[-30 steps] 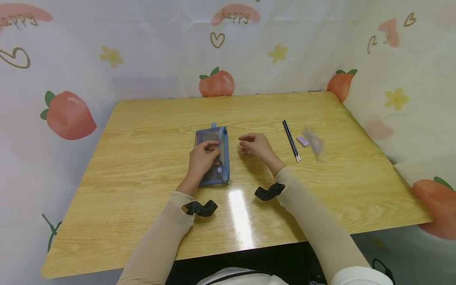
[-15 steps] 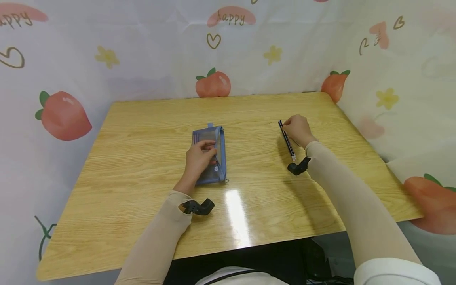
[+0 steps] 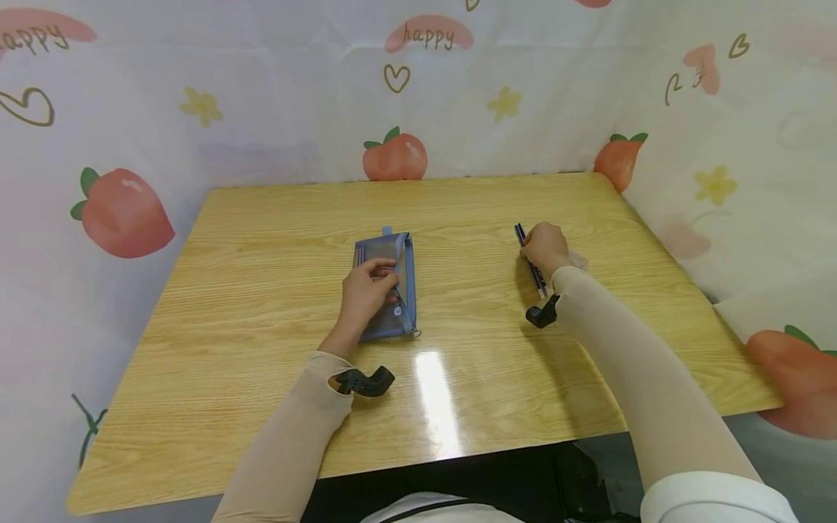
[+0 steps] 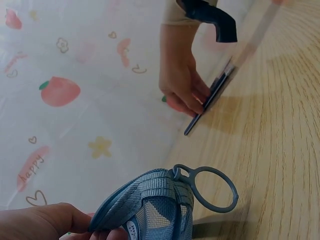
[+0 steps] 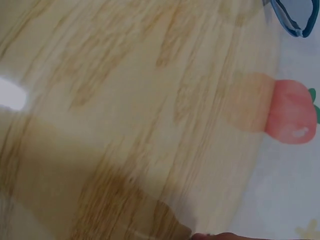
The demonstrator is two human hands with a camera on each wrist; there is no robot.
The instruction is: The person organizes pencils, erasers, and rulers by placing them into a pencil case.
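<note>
A blue mesh pencil pouch (image 3: pixel 410 290) lies unzipped on the table, its opening facing right. My left hand (image 3: pixel 368 290) grips the upper edge of that opening between thumb and fingers. In the left wrist view, a round pull ring (image 4: pixel 217 190) sticks out from the pouch's near end. Over to the right, my right hand (image 3: pixel 548 248) pinches two dark pencils (image 3: pixel 539 280) lying side by side, white ends toward me. The hand covers their middle. Behind it shows part of a clear plastic ruler (image 3: pixel 578 261).
The wooden table (image 3: pixel 261 378) has a bright light reflection near its front edge. A white printed curtain (image 3: pixel 294 94) closes off the back and both sides. In the right wrist view, mostly bare tabletop shows, with the pouch's rim (image 5: pixel 295 25) in the upper corner.
My right hand has gone from beside the pouch to the pencils on the right and lowered its fingers onto them. The left hand stays on the pouch.
</note>
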